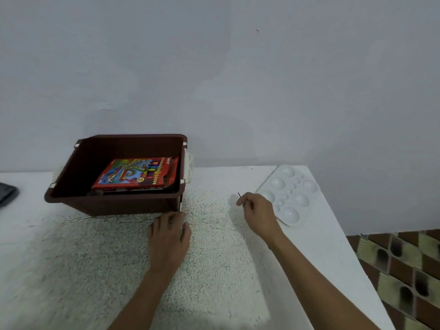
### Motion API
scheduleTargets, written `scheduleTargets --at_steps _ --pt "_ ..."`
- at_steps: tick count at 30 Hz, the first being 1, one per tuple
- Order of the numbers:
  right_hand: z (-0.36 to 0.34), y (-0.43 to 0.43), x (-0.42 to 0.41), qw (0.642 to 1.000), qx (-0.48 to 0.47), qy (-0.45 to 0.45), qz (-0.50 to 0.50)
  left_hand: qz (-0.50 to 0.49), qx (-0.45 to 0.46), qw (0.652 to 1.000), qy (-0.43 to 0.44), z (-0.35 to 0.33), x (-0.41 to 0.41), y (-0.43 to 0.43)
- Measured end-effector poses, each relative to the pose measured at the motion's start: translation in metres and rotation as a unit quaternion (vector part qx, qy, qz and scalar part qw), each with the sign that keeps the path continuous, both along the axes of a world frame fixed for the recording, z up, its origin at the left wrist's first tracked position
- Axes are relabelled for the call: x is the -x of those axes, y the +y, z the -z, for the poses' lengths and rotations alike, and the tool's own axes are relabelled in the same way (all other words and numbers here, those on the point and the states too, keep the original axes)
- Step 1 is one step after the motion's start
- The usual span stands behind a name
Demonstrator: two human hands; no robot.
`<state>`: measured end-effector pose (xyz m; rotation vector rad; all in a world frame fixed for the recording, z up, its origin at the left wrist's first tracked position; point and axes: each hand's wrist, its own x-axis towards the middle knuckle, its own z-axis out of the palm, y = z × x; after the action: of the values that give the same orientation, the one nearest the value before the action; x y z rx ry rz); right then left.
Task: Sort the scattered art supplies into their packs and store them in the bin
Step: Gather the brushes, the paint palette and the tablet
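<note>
A brown plastic bin (114, 204) stands at the back of the white speckled table (95, 270). Inside it lie stacked packs, the top one a red, colourful crayon pack (135, 173). My left hand (170, 236) rests palm down on the table just in front of the bin's near right corner, fingers curled and blurred; whether it holds anything I cannot tell. My right hand (258, 210) is to the right, pinching a thin dark stick (240, 196), perhaps a brush handle, whose tip pokes up above the fingers.
A white paint palette (291, 194) with round wells lies at the table's right edge, right behind my right hand. A dark flat object (7, 192) sits at the far left. The wall is close behind the bin. Tiled floor (404, 270) shows beyond the right edge.
</note>
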<state>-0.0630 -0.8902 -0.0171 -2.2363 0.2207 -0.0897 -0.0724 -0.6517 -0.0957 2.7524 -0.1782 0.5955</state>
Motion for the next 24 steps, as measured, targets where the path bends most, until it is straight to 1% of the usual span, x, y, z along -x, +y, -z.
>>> scheduleTargets --at_steps 1,3,4,5,7,9,11,14,17,18,22,24 --pt "-0.006 0.001 0.002 0.995 -0.095 0.025 0.017 -0.009 -0.007 1.0 0.006 0.0 0.0 0.0" --pt "-0.015 0.002 0.008 0.96 -0.269 0.067 0.031 -0.016 -0.024 0.999 0.016 -0.002 0.0 -0.001" --pt "-0.019 0.003 0.011 0.944 -0.318 0.082 0.027 -0.017 -0.03 0.999 0.014 -0.002 0.0 -0.002" --pt "-0.022 0.004 0.014 0.938 -0.336 0.087 0.019 -0.016 -0.035 0.999 0.008 -0.002 0.0 -0.002" --pt "-0.025 0.006 0.019 0.945 -0.317 0.076 0.004 -0.011 -0.047 0.999 -0.013 -0.003 0.0 -0.002" --pt "-0.025 0.01 0.023 0.965 -0.254 0.06 -0.009 -0.003 -0.064 0.997 -0.034 -0.004 0.001 -0.003" --pt "-0.024 0.017 0.027 0.981 -0.184 0.046 -0.025 0.0 -0.071 0.997 -0.038 -0.005 0.001 -0.004" --pt "-0.02 0.028 0.032 0.992 -0.11 0.029 -0.048 -0.01 -0.062 0.998 -0.01 -0.005 0.001 -0.002" --pt "-0.015 0.035 0.037 0.997 -0.017 0.03 -0.064 -0.026 -0.019 0.999 0.024 -0.005 -0.002 -0.001" --pt "-0.013 0.038 0.038 0.997 -0.002 0.03 -0.065 -0.029 -0.004 0.999 0.029 -0.008 -0.001 0.0" --pt "-0.012 0.047 0.044 0.995 -0.047 0.032 -0.078 -0.033 0.062 0.997 0.025 -0.022 0.007 -0.001" --pt "-0.013 0.053 0.047 0.995 -0.05 0.028 -0.084 -0.025 0.096 0.995 0.002 -0.032 0.016 0.001"
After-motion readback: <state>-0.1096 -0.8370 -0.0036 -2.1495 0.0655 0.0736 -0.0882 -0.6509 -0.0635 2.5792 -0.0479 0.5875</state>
